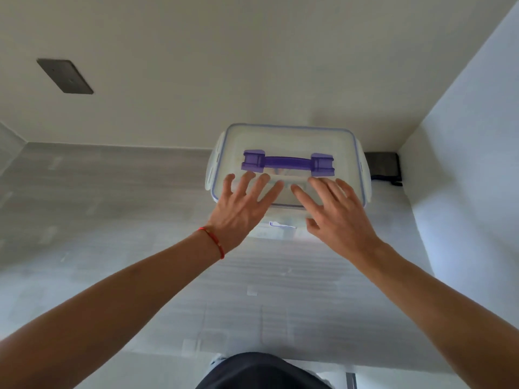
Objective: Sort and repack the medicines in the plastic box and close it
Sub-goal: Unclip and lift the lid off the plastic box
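So the plastic box (286, 164) sits centre frame, lid on, purple handle (288, 163) up. My left hand (241, 209) and right hand (334, 211) lie flat and spread on its near edge, gripping nothing. I'd press evenly, then work the side latches (365, 175).

Translucent smooth plastic box (286, 141), glossy purple plastic handle (288, 162), matt pale wood-grain tabletop (112, 192)
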Motion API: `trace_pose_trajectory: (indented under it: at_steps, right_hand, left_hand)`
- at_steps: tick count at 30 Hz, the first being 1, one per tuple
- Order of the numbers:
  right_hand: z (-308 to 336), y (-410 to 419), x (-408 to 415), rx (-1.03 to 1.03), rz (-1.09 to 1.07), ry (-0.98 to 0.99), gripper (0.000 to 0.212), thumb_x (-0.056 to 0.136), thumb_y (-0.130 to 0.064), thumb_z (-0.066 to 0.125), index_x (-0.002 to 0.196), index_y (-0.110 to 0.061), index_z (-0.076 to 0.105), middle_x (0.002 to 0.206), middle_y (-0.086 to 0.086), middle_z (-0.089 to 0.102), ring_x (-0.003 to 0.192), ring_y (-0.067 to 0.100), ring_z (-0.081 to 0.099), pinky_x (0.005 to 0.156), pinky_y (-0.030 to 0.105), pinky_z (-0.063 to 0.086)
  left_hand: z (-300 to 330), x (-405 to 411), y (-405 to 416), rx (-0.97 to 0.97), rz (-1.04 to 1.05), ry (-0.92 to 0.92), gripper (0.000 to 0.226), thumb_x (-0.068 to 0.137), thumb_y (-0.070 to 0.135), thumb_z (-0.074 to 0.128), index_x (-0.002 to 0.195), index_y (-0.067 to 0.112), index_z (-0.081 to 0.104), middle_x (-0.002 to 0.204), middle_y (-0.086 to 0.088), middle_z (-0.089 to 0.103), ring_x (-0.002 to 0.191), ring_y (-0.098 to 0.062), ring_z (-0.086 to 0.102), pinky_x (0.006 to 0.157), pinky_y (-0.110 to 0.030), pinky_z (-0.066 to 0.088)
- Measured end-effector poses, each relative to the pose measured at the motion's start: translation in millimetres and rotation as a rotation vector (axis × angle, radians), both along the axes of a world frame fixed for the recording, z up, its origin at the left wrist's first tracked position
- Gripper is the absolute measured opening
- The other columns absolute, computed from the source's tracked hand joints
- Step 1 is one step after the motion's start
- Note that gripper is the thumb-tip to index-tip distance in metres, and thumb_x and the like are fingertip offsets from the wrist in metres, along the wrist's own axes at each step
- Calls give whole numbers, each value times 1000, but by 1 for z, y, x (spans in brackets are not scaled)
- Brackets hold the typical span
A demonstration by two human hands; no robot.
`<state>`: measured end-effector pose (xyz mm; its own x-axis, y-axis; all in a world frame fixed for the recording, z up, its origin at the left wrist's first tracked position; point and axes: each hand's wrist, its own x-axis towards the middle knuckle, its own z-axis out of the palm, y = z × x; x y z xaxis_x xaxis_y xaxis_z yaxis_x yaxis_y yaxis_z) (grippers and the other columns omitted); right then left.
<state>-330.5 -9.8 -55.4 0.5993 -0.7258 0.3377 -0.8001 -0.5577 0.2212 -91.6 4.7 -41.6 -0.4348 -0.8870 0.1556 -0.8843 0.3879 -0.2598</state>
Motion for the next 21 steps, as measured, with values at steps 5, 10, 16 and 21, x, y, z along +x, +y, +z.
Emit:
trace_pose_trajectory:
  at_steps: [5,10,16,21]
  right_hand:
    - [5,2,0,-118,30,20,44,84,-9,60,127,-4,69,126,22,69,115,35,69,95,49,56]
    - [9,4,13,-88,-40,230,46,85,-7,62,130,0,65,125,24,69,113,36,71,89,46,60]
    - [30,5,11,119,-45,247,62,78,-12,49,138,2,48,133,28,60,117,41,64,94,49,56]
    - [41,6,-1,254,29,52,68,73,-33,70,134,-9,52,129,16,64,113,32,67,89,42,59]
  left_hand:
    - [0,5,-5,-102,-125,-75,60,75,10,79,132,5,61,127,-19,65,112,-39,65,90,-52,55]
    - [3,-10,-10,-106,-99,-284,60,58,2,86,116,0,71,111,-23,73,96,-40,72,79,-46,61]
    - [17,-7,-4,135,-36,-12,76,60,-1,72,134,-5,54,135,-27,57,122,-45,57,107,-53,45]
    - [26,-4,5,228,-14,173,79,69,4,66,145,2,44,149,-22,46,136,-41,44,117,-51,32]
